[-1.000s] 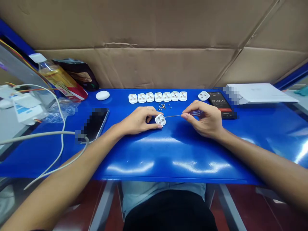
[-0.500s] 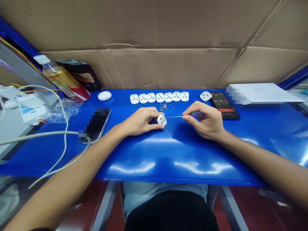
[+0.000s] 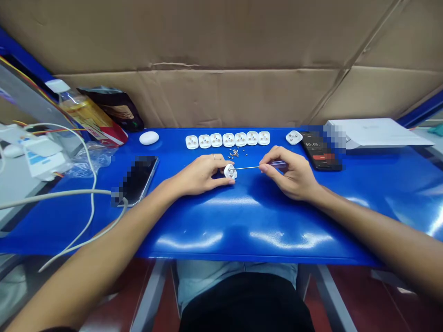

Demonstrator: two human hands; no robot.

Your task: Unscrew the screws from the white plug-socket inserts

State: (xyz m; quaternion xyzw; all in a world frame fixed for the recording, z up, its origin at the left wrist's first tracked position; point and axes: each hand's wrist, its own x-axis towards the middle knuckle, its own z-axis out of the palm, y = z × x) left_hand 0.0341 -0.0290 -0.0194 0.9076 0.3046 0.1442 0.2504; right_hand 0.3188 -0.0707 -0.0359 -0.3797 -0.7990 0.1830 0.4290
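hands sit low over the blue surface (image 3: 242, 230). the left hand (image 3: 200, 177) pinches a white plug casing (image 3: 230, 171) between thumb and fingertips, wrist resting low, while the right hand (image 3: 294, 174) holds a slim screwdriver (image 3: 277, 164) in a narrow pencil grip, its shaft reaching left to the casing. a slipped tip could jolt the casing loose, and a careless knuckle could scatter the tiny screws (image 3: 234, 153) just beyond the left hand.

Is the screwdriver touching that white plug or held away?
Touching: the screwdriver's thin shaft, held in the right hand, reaches onto the face of the white plug in the left hand.
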